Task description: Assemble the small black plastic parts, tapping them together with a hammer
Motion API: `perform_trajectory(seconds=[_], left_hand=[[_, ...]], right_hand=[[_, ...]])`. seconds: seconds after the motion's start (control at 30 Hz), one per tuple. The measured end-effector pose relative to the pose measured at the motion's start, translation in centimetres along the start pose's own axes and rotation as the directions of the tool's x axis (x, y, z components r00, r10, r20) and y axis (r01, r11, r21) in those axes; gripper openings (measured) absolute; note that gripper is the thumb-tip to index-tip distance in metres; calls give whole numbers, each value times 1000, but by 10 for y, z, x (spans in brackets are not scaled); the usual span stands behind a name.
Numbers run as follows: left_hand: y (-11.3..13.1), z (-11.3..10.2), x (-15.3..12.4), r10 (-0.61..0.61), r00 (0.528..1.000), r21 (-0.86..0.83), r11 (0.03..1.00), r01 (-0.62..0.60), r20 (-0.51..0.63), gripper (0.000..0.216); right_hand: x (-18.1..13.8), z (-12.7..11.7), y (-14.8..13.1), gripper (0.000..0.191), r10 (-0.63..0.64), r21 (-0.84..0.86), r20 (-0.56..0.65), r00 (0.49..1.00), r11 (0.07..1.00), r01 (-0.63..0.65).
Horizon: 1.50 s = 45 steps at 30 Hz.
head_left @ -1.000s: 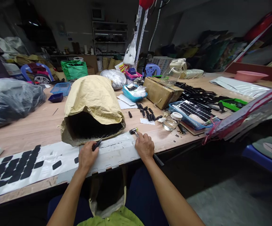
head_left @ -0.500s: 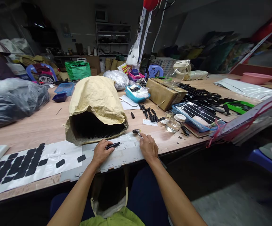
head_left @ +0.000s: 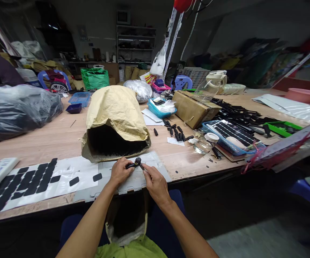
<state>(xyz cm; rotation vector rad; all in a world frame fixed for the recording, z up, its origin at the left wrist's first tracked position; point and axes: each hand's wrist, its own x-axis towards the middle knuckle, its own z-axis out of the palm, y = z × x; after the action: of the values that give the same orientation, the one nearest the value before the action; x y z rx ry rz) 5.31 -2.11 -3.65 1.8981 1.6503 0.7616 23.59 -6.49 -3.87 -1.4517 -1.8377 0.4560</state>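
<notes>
My left hand (head_left: 120,171) pinches a small black plastic part (head_left: 131,165) over a white sheet (head_left: 141,172) at the table's near edge. My right hand (head_left: 155,183) is closed on the handle of a small hammer (head_left: 138,161), whose head rests right at the part's end. Behind both hands lies a tan sack (head_left: 115,114) on its side, its dark mouth facing me.
A white sheet with several black pads (head_left: 26,181) lies to the left. Loose black parts (head_left: 175,130), a cardboard box (head_left: 194,107), a glass jar (head_left: 204,143) and a blue tray with a solar panel (head_left: 228,134) sit to the right. A black plastic bag (head_left: 18,109) is far left.
My right hand lifted the hammer off the table and swung it left to the part. My left hand turned the black part and shifted slightly right. The view has panned.
</notes>
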Motion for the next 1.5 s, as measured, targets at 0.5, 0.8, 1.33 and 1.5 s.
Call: perform_trajectory(seconds=[0.5, 0.8, 1.33, 1.5], left_hand=[[-2, -1, 0, 20, 1000, -19, 1000, -19, 9, 8], [3, -2, -1, -16, 1000, 5, 1000, 16, 25, 18], [25, 2, -71, 313, 894, -268, 935, -232, 319, 16], [-13, 60, -138, 69, 847, -251, 965, 77, 527, 21]], right_hand=[[3, 4, -13, 36, 1, -9, 83, 997, 1000, 0], [46, -33, 45, 31, 237, -385, -205, 950, 872, -301], [58, -16, 76, 33, 111, -667, -217, 970, 709, -230], [59, -15, 75, 34, 121, -672, -213, 970, 703, -235]])
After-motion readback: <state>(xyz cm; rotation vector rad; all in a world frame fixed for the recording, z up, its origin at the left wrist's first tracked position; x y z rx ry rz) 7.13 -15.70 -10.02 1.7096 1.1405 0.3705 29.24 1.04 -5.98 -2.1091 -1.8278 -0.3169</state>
